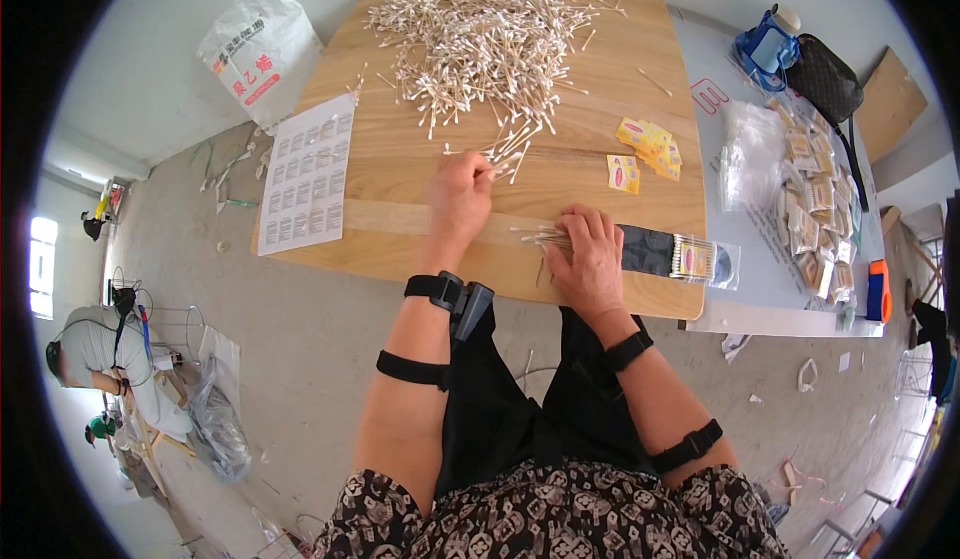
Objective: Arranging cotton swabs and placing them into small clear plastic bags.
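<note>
My left hand (462, 194) is closed, its fingertips pinching at a few cotton swabs (512, 151) just below the big pile. Fingers curled, my right hand (588, 254) rests near the table's front edge over a small bunch of cotton swabs (535, 236), whose white tips stick out to the left. The palm side of both hands is hidden. To the right of that hand lies a dark strip (646, 250), and at its end a clear packet of swabs (692, 257) with a yellow card.
A large heap of loose swabs (480, 44) covers the far part of the wooden table (390, 224). Yellow cards (650, 146) lie at right, a printed sheet (308, 174) at left. The grey side table (720, 304) bears filled packets (815, 204), clear bags (750, 154) and an orange-blue tape dispenser (879, 292).
</note>
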### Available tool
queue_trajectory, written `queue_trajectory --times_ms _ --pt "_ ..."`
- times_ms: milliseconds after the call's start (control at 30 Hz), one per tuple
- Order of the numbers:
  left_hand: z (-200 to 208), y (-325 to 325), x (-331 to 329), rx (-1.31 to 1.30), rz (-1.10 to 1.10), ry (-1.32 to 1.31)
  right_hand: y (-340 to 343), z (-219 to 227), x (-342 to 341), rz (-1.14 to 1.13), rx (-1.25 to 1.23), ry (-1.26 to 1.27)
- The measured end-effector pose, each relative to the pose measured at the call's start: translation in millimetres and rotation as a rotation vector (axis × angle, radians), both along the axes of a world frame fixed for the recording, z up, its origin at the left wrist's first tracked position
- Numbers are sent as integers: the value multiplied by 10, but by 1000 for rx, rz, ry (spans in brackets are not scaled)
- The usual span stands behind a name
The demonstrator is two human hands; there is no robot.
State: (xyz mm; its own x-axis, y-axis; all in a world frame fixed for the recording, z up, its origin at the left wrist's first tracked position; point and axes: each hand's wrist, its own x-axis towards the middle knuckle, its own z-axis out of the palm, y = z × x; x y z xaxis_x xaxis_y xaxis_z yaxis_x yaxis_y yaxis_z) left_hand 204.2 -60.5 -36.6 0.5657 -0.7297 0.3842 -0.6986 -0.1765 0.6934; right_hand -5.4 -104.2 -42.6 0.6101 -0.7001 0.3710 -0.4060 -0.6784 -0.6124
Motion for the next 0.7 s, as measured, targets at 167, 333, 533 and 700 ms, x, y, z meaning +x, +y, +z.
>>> queue_trajectory --times_ms 167,333,533,700 --pt "34 -38 -349 80 -92 -216 -13 -20 -3 1 0 1" --pt "-37 27 -313 39 -48 -222 9 -12 13 6 -22 -17" --pt "-41 137 -135 207 180 -320 2 6 7 -8 -1 0" --pt "-79 275 -71 277 205 -254 8 -6 19 -2 -5 -11"
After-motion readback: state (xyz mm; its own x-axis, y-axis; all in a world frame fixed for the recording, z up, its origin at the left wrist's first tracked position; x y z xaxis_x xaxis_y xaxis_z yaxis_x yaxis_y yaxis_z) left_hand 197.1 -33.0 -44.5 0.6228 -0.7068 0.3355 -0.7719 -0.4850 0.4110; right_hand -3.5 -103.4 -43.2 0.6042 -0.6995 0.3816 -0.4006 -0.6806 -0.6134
